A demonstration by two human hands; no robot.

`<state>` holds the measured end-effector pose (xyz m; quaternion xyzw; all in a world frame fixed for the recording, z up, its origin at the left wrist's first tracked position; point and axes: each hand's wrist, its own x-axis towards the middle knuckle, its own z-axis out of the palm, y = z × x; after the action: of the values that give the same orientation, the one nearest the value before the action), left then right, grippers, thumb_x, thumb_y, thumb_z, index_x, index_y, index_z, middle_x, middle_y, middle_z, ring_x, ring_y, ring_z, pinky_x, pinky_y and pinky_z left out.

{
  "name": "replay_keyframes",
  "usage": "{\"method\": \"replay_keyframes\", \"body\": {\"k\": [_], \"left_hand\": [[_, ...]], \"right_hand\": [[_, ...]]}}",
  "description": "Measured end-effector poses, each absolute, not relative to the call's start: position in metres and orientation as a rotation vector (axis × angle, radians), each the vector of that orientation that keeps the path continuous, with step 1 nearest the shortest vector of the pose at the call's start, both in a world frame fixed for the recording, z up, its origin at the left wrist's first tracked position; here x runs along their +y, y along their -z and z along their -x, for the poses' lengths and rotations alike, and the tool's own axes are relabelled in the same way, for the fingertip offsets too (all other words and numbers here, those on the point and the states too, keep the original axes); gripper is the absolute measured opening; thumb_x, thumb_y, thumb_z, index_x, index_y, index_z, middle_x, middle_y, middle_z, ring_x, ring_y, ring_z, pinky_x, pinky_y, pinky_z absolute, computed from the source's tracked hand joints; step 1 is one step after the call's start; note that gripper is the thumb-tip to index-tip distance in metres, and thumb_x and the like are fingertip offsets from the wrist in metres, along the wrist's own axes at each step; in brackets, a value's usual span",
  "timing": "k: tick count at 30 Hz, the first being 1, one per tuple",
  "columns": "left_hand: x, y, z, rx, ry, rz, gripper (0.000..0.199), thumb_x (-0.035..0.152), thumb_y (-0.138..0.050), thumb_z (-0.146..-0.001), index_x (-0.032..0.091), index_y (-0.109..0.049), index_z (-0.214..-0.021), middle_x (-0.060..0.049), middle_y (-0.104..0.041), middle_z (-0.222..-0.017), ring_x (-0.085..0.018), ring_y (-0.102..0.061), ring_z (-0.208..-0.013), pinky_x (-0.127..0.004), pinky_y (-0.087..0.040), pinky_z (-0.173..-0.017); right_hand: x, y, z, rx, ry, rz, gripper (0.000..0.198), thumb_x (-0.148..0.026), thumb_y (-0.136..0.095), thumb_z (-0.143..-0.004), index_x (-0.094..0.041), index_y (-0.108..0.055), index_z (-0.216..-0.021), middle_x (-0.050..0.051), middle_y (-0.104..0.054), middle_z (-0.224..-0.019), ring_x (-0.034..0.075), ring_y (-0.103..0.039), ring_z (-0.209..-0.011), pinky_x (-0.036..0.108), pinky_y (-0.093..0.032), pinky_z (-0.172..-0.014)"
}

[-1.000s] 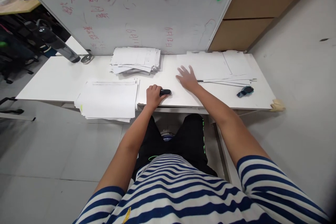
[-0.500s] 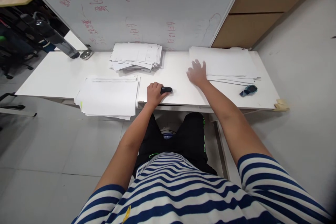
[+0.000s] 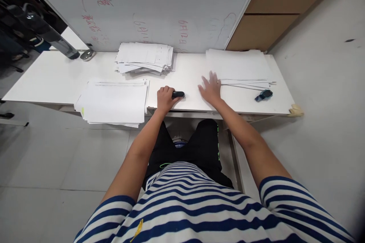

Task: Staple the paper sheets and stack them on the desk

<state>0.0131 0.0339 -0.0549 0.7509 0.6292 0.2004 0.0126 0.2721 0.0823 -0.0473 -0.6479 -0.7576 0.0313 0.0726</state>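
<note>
My left hand (image 3: 165,100) is closed around a black stapler (image 3: 178,94) near the desk's front edge; part of it is hidden by the fingers. To its right, my right hand (image 3: 211,90) is spread with the palm down, slightly blurred, at the lower left corner of a stack of white paper (image 3: 239,64). Several sheet edges fan out along that stack's front. Left of my left hand, another pile of white sheets (image 3: 114,102) overhangs the front edge. A thicker, uneven paper pile (image 3: 144,59) lies behind, against the whiteboard.
A whiteboard (image 3: 156,11) with red writing stands along the back of the white desk (image 3: 37,79). A dark bottle (image 3: 54,38) and a small rounded object (image 3: 87,55) are at the far left. A small blue-black object (image 3: 264,95) lies at the right, near a wall (image 3: 322,95).
My right hand has drawn back toward me, off the stack's left edge, with its fingers spreading wider. The left hand keeps its hold on the stapler. The view has shifted slightly.
</note>
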Motion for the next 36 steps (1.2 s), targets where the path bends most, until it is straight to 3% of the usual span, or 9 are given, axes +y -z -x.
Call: {"method": "replay_keyframes", "body": {"k": [7, 11, 16, 20, 24, 26, 31, 36], "left_hand": [[0.034, 0.052, -0.016, 1.971, -0.64, -2.293, 0.045, 0.057, -0.071, -0.086, 0.023, -0.063, -0.115, -0.015, -0.062, -0.121, -0.037, -0.053, -0.116, -0.047, -0.041, -0.094], [0.045, 0.041, -0.018, 1.955, -0.53, -2.233, 0.049, 0.057, -0.072, -0.085, 0.023, -0.063, -0.119, -0.016, -0.062, -0.123, -0.039, -0.053, -0.117, -0.047, -0.044, -0.092], [0.05, 0.019, -0.001, 1.777, -0.429, -2.299, 0.067, 0.058, -0.074, -0.082, 0.026, -0.056, -0.137, -0.015, -0.059, -0.14, -0.038, -0.048, -0.132, -0.052, -0.037, -0.109], [0.028, 0.011, 0.045, 1.995, -0.561, -2.252, 0.058, 0.056, -0.061, -0.091, 0.025, -0.056, -0.139, -0.016, -0.053, -0.15, -0.036, -0.04, -0.144, -0.051, -0.029, -0.119], [-0.001, 0.02, 0.095, 2.41, -0.454, -1.787, 0.088, 0.065, -0.064, -0.083, 0.017, -0.041, -0.153, -0.026, -0.036, -0.163, -0.045, -0.027, -0.153, -0.062, -0.028, -0.118], [-0.011, 0.027, 0.107, 2.454, -0.407, -1.685, 0.094, 0.069, -0.062, -0.082, 0.015, -0.037, -0.155, -0.027, -0.034, -0.164, -0.047, -0.027, -0.153, -0.065, -0.026, -0.119], [-0.012, 0.036, 0.104, 2.531, -0.507, -1.672, 0.073, 0.057, -0.058, -0.087, 0.017, -0.047, -0.147, -0.027, -0.051, -0.151, -0.045, -0.045, -0.141, -0.063, -0.035, -0.113], [-0.003, 0.029, 0.103, 2.525, -0.476, -1.656, 0.046, 0.044, -0.056, -0.089, 0.018, -0.06, -0.126, -0.026, -0.063, -0.132, -0.045, -0.056, -0.126, -0.062, -0.044, -0.099]], "right_hand": [[0.046, 0.062, -0.253, -2.286, -0.298, 1.905, 0.08, -0.067, -0.027, -0.1, -0.024, -0.022, -0.167, 0.014, -0.009, -0.176, 0.041, -0.001, -0.161, 0.078, 0.001, -0.119], [0.051, 0.06, -0.252, -2.313, -0.334, 1.958, 0.084, -0.07, -0.021, -0.1, -0.021, -0.02, -0.168, 0.015, -0.008, -0.176, 0.039, -0.004, -0.162, 0.076, 0.002, -0.121], [0.05, 0.061, -0.253, -2.323, -0.339, 1.954, 0.083, -0.069, -0.018, -0.1, -0.022, -0.023, -0.167, 0.014, -0.012, -0.175, 0.037, -0.009, -0.161, 0.073, -0.005, -0.123], [0.049, 0.062, -0.254, -2.33, -0.355, 1.952, 0.083, -0.069, -0.016, -0.1, -0.021, -0.025, -0.167, 0.014, -0.01, -0.175, 0.036, -0.007, -0.162, 0.071, -0.005, -0.124], [0.049, 0.061, -0.253, -2.331, -0.367, 1.965, 0.083, -0.069, -0.019, -0.1, -0.02, -0.026, -0.167, 0.014, -0.01, -0.175, 0.037, -0.007, -0.162, 0.071, -0.005, -0.124], [0.048, 0.061, -0.253, -2.33, -0.355, 1.958, 0.082, -0.068, -0.019, -0.101, -0.02, -0.026, -0.167, 0.015, -0.011, -0.175, 0.038, -0.008, -0.161, 0.072, -0.006, -0.123], [0.046, 0.061, -0.254, -2.314, -0.36, 1.94, 0.082, -0.068, -0.021, -0.101, -0.019, -0.028, -0.166, 0.015, -0.013, -0.175, 0.038, -0.008, -0.161, 0.072, -0.006, -0.123], [0.045, 0.057, -0.254, -2.303, -0.389, 1.942, 0.082, -0.067, -0.022, -0.101, -0.018, -0.028, -0.166, 0.015, -0.011, -0.175, 0.037, -0.007, -0.162, 0.07, -0.004, -0.124]]}}
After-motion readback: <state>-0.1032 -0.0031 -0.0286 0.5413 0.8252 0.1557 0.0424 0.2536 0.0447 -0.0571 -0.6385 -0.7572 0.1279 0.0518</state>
